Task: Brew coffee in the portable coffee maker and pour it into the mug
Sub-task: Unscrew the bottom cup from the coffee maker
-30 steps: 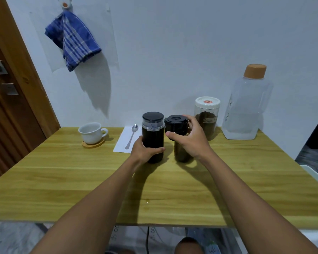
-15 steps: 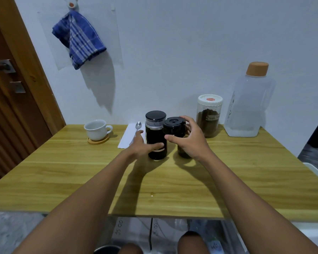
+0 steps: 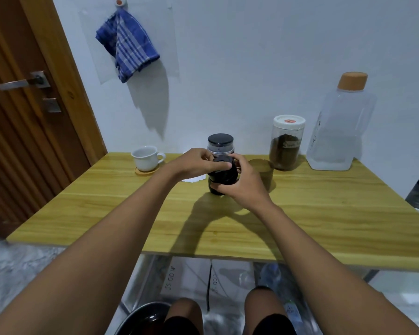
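Your two hands meet on one black coffee-maker part (image 3: 224, 175) mid-table (image 3: 107, 213): left hand (image 3: 196, 163) pinches its cap, right hand (image 3: 244, 187) wraps its side. Behind it, one black-lidded unit (image 3: 220, 141), mostly hidden. To its right, one brownish cup (image 3: 261, 169), perhaps glass, one coffee jar (image 3: 287, 146), one water bottle (image 3: 336, 131). To its left, one white mug (image 3: 145, 158).

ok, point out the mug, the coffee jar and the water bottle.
mug (image 3: 146, 163), head view, white side wall.
coffee jar (image 3: 287, 151), head view, glass body.
water bottle (image 3: 339, 131), head view, clear body.
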### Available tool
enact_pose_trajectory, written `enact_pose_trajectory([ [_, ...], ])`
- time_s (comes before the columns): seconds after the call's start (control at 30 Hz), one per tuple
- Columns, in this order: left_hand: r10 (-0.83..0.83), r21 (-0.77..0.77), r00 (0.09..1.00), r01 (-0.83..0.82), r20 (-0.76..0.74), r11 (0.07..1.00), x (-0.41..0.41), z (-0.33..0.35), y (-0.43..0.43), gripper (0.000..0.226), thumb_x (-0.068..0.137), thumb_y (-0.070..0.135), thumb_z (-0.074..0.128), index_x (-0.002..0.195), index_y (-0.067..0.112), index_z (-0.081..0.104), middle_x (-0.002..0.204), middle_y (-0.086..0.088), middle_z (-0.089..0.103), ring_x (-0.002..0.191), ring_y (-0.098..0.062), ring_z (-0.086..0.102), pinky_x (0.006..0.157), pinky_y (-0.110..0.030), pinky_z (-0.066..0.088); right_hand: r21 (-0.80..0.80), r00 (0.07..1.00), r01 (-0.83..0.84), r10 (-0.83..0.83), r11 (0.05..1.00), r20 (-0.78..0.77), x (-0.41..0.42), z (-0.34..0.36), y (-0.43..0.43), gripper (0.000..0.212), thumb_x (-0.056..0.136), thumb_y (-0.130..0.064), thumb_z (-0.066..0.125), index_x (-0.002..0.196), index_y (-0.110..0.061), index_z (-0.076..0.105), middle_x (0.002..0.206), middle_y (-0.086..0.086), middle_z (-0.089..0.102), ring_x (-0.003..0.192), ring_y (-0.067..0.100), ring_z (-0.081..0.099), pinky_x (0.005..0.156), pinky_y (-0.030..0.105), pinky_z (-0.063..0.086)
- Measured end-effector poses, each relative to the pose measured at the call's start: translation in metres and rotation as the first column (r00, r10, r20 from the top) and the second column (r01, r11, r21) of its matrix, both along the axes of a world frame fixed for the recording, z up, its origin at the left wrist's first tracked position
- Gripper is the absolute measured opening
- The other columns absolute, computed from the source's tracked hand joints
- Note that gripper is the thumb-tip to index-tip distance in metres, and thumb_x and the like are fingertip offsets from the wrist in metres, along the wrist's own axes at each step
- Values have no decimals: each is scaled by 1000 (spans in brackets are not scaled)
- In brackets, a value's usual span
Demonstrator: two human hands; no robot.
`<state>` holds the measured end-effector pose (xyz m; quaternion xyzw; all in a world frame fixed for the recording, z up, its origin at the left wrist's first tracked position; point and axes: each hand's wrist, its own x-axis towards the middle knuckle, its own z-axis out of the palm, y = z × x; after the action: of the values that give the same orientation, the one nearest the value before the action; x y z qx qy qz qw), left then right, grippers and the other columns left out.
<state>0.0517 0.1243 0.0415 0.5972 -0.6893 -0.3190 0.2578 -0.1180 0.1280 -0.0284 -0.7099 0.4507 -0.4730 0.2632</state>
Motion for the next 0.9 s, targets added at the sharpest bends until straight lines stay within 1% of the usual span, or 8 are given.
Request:
enact_pose_trajectory([
  [0.13,94,-20,993,-93,67,995,-2,4,2,45,75,55,80,70,17,56,69,8,55,62,-7,50,56,-23,34,-20,999,37,-37,999,-20,1,-2,2,80,63,-33,90,131,-24,51,119,-7,64,110,11,58,87,25,48],
  [0.23,92,-10,992,-91,82,996,-2,7,2,39,74,48,81,70,14,64,63,8,54,57,-9,47,53,-20,33,-36,998,53,-54,998,-45,0,-5,3,81,63,-33,90,133,-24,50,119,-6,63,111,13,56,88,25,46],
  [0.37,72,-43,997,-73,-7,996,-5,10,6,29,72,37,80,78,13,64,74,-6,49,67,-15,43,63,-28,35,-23,998,55,-56,998,-34,-1,-6,3,78,64,-35,88,131,-27,51,114,-11,60,108,10,56,85,23,45],
  [0.47,49,-92,985,-65,-168,994,-3,16,10,34,64,39,75,79,10,65,78,-4,52,74,-12,48,70,-26,38,43,998,59,-59,997,-13,-5,-9,1,77,66,-38,87,132,-27,48,113,-12,57,104,7,54,78,16,43],
  [0.57,35,-81,964,-58,-265,995,2,19,11,39,70,33,73,97,5,68,88,-1,63,84,-12,58,76,-27,45,122,998,55,-55,991,-1,-7,-16,-1,74,68,-36,86,130,-25,47,111,-12,57,102,8,56,72,9,39],
  [0.63,55,-70,953,-79,-299,994,4,18,11,44,68,34,72,106,13,66,98,1,68,93,-14,61,88,-34,50,168,999,48,-48,985,-1,-5,-22,-2,73,68,-33,85,128,-23,45,115,-8,58,105,11,57,75,14,42],
  [0.7,56,-78,943,-86,-328,993,5,13,11,41,66,32,71,104,19,63,102,2,69,94,-14,62,96,-39,52,208,999,39,-36,977,-19,-1,-30,-3,74,68,-32,85,129,-23,43,120,-6,55,108,14,55,83,23,44],
  [0.9,47,-82,915,-87,-401,993,5,-3,18,51,65,27,71,114,20,57,115,-2,70,93,-16,63,90,-39,55,276,997,49,-30,960,-73,10,-51,-6,82,67,-37,88,134,-26,43,114,-16,51,105,7,50,85,24,43],
])
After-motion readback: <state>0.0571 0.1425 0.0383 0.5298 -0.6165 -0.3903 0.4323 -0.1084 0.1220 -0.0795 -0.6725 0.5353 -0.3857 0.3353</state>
